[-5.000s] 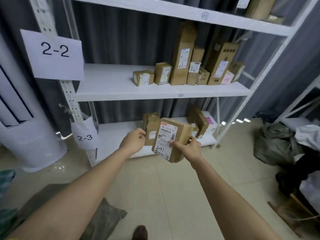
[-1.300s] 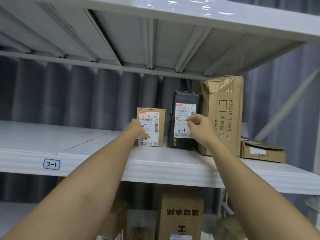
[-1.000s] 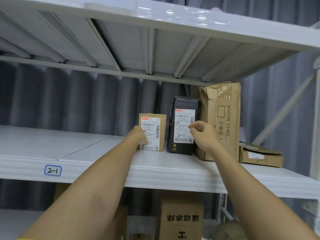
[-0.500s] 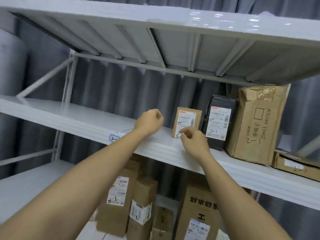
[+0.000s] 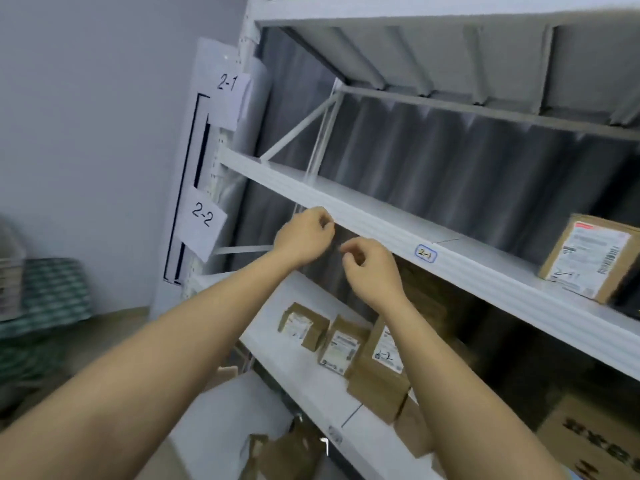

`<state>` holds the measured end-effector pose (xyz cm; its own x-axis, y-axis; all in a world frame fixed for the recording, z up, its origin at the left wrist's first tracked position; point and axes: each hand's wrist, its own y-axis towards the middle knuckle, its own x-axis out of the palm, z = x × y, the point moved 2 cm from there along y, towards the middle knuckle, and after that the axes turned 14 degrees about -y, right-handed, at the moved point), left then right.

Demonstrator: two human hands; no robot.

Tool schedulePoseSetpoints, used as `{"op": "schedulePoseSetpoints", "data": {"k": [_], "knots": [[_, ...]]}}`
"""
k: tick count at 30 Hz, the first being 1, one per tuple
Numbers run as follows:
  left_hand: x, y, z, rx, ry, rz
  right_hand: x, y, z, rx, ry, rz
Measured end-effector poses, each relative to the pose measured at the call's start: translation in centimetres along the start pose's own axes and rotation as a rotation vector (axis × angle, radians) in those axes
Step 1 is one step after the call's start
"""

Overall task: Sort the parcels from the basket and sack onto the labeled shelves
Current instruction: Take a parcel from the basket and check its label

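Shelving unit (image 5: 346, 209): white metal, several tiers, grey curtain behind. Paper tags "2-1" (image 5: 228, 83) and "2-2" (image 5: 202, 216) hang on the left upright; a small sticker "2-1" (image 5: 425, 253) sits on the front lip of the upper shelf.

Parcel marked 2-1 (image 5: 588, 258): brown carton with white label, standing on the 2-1 shelf at the far right, a dark parcel just beside it at the frame edge. Judged correctly filed.

Parcels on the shelf below (image 5: 346, 348): a row of small brown cartons, one labelled 2-2.

Green woven item (image 5: 45, 299): low at the far left on the floor, blurred; possibly the sack or basket, cannot tell.

Left hand (image 5: 304, 237): fingers loosely curled, holding nothing, in front of the shelf lip.

Right hand (image 5: 372, 268): fingers loosely curled, holding nothing, just below the lip, near the left hand.

Step in hand: judged between parcels, both hands free. Next move calls for turning to the basket or sack, picking another parcel and reading its handwritten code.
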<state>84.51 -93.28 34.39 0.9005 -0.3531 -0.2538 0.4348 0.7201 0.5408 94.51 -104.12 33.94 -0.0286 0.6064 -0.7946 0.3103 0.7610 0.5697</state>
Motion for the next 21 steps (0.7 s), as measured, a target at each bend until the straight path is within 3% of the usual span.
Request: {"op": "schedulePoseSetpoints", "data": {"k": [6, 12, 17, 21], "knots": [[-13.3, 0.0, -9.6, -0.152, 0.085, 0.052, 8.9, 4.3, -12.1, -0.046, 0.102, -0.08], [-29.7, -0.9, -18.2, -0.271, 0.107, 0.179, 19.4, 7.3, -26.3, -0.021, 0.382, -0.171], [-40.5, -3.6, -24.7, -0.409, 0.095, 0.277, 28.7, 7.4, -36.2, -0.103, 0.45, -0.37], [-47.9, -5.3, -29.2, -0.482, 0.113, 0.351, 35.0, 9.0, -42.7, -0.147, 0.481, -0.438]]}}
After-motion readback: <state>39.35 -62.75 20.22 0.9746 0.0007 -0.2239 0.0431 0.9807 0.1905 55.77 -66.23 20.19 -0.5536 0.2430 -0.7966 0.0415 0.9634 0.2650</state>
